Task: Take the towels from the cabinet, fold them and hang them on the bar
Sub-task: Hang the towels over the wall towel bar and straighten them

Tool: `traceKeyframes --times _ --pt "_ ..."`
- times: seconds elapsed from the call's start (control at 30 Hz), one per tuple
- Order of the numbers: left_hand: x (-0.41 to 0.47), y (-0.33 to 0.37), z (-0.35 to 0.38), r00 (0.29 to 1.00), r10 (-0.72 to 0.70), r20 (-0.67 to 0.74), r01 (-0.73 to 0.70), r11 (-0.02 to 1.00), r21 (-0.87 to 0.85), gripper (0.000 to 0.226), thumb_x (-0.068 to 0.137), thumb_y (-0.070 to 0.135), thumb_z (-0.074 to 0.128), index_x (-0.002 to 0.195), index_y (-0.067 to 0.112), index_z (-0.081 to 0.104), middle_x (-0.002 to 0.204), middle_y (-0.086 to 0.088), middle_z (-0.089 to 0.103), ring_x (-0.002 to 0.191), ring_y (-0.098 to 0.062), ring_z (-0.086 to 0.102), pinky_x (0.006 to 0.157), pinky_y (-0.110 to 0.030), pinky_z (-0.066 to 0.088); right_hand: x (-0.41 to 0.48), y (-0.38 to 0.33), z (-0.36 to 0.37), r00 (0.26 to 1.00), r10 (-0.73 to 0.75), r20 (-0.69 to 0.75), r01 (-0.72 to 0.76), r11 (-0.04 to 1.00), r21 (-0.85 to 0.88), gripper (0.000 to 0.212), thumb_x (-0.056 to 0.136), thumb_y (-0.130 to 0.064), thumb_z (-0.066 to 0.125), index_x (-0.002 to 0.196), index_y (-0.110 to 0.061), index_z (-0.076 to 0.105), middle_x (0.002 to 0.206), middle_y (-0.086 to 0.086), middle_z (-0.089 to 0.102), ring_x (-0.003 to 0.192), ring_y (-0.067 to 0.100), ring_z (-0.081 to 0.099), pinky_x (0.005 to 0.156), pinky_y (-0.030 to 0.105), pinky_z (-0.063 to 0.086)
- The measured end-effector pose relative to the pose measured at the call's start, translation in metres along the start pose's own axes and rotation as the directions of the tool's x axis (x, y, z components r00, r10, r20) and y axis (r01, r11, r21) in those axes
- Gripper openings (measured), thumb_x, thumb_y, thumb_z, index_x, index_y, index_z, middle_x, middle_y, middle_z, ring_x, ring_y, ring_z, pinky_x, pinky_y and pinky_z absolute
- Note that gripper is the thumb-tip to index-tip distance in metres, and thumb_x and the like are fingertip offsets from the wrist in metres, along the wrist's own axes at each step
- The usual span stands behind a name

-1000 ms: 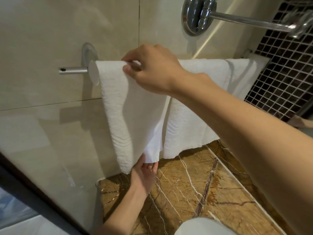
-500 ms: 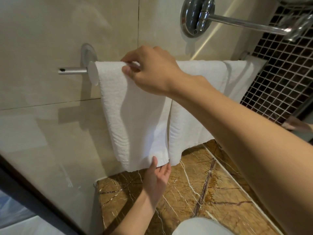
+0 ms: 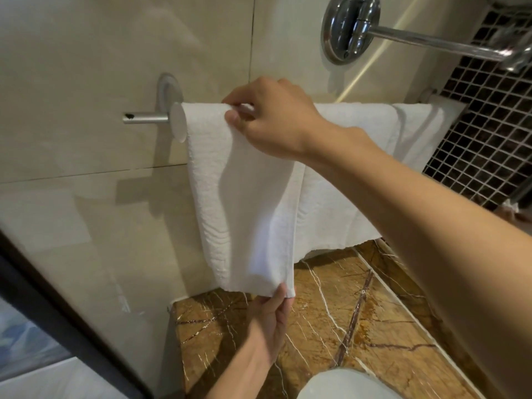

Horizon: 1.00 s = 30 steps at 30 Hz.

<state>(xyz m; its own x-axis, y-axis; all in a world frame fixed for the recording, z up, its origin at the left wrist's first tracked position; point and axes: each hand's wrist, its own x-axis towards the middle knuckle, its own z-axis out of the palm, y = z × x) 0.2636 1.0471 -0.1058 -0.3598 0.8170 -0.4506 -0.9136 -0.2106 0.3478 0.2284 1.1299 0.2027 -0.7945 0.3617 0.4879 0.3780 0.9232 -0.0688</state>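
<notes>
Already 2 towels hang on the bar [image 3: 176, 122]. The right hand [image 3: 273, 119] pinches the left towel [image 3: 244, 211] at its top and the left hand [image 3: 269, 315] pinches its bottom hem. I'd tug down gently and level it with the right towel [image 3: 345, 182].

Chrome wall disc [image 3: 349, 30] sits top centre-right on beige wall tiles [image 3: 86, 53]. A chrome rod [image 3: 431, 43] runs from the disc to the right. Dark mosaic tiling [image 3: 489, 125] is right of the disc & lower. Brown marble floor [image 3: 374, 326] w/ white veins lies well below it. A white rounded object [image 3: 345, 384], cut off by the frame edge, is straight below the disc at the btm. A dark diagonal frame [image 3: 57, 312] is far below-left of the disc.
</notes>
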Motion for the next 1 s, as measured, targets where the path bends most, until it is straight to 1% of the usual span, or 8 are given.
traceKeyframes --times 0.07,0.13,0.37,0.53,0.73,0.8,0.87,1.0 --pt "0.000 -0.006 0.000 0.999 0.022 0.025 -0.025 0.990 0.141 0.006 0.074 -0.002 0.070 0.074 -0.004 0.064 0.060 -0.007 0.061 0.047 -0.010 0.058 0.045 -0.015 0.049 0.000 0.000 0.000 1.000 0.002 0.001 -0.002 1.000 -0.004 0.029 0.089 -0.037 0.047 0.103 -0.023 0.068 0.095 0.002 0.070 0.093 0.028 0.059 0.069 0.031 0.041" --pt "0.007 -0.017 -0.002 0.997 0.075 -0.001 -0.070 0.931 0.359 0.022 0.077 0.008 0.072 0.061 0.006 0.059 0.048 0.001 0.047 0.039 -0.006 0.045 0.046 -0.012 0.042 0.000 -0.001 -0.001 1.000 0.011 0.005 -0.011 1.000 -0.005 0.029 0.089 -0.037 0.047 0.104 -0.023 0.068 0.095 0.002 0.070 0.094 0.029 0.059 0.070 0.031 0.041" --pt "0.032 -0.022 0.007 0.996 0.069 -0.062 -0.044 0.939 0.342 0.015 0.092 0.018 0.060 0.098 0.005 0.056 0.099 -0.011 0.064 0.085 -0.011 0.067 0.079 -0.022 0.053 -0.001 -0.002 -0.002 1.000 0.017 0.013 -0.017 1.000 -0.009 0.029 0.089 -0.037 0.047 0.105 -0.024 0.068 0.095 0.000 0.069 0.095 0.028 0.059 0.070 0.032 0.041" --pt "0.036 -0.014 0.012 0.992 0.077 -0.098 -0.056 0.978 0.199 0.053 0.094 0.015 0.057 0.137 -0.007 0.036 0.135 -0.021 0.049 0.117 -0.020 0.055 0.083 -0.025 0.054 -0.002 -0.001 -0.001 1.000 0.027 0.013 -0.028 1.000 0.002 0.029 0.089 -0.037 0.047 0.105 -0.025 0.067 0.096 -0.001 0.069 0.094 0.027 0.059 0.067 0.030 0.037" --pt "0.015 -0.016 0.010 0.943 0.041 0.329 -0.178 0.899 0.399 0.050 0.098 0.042 0.041 0.136 0.009 0.041 0.130 0.001 0.054 0.120 -0.002 0.054 0.097 -0.019 0.045 -0.002 -0.002 -0.002 0.999 0.042 0.024 -0.042 0.999 0.032 0.028 0.090 -0.038 0.047 0.110 -0.033 0.066 0.100 -0.006 0.069 0.097 0.023 0.059 0.069 0.028 0.033" --pt "0.018 -0.011 0.015 0.951 0.015 0.308 -0.114 0.945 0.307 0.047 0.100 0.038 0.041 0.135 0.007 0.042 0.133 -0.003 0.053 0.122 -0.007 0.055 0.099 -0.023 0.045 -0.003 -0.001 -0.002 0.999 0.040 0.030 -0.041 0.999 0.033 0.028 0.091 -0.037 0.047 0.110 -0.032 0.067 0.093 -0.008 0.066 0.093 0.021 0.058 0.067 0.027 0.032" --pt "0.024 -0.005 0.025 0.964 -0.103 0.245 0.109 0.994 -0.008 0.041 0.099 0.020 0.046 0.135 0.001 0.039 0.136 -0.022 0.048 0.122 -0.027 0.055 0.100 -0.034 0.047 -0.003 -0.002 -0.002 0.999 0.036 0.037 -0.037 0.999 0.030 0.027 0.091 -0.036 0.047 0.109 -0.031 0.067 0.087 -0.009 0.062 0.090 0.019 0.057 0.066 0.027 0.031" --pt "0.037 0.005 0.038 0.976 -0.169 0.135 0.202 0.935 -0.291 0.037 0.094 0.011 0.046 0.130 0.003 0.039 0.118 -0.023 0.048 0.088 -0.020 0.053 0.068 -0.029 0.053 -0.002 -0.002 -0.002 0.999 0.040 0.037 -0.042 0.998 0.040 0.028 0.091 -0.037 0.047 0.110 -0.033 0.067 0.094 -0.008 0.066 0.095 0.020 0.059 0.068 0.026 0.031"
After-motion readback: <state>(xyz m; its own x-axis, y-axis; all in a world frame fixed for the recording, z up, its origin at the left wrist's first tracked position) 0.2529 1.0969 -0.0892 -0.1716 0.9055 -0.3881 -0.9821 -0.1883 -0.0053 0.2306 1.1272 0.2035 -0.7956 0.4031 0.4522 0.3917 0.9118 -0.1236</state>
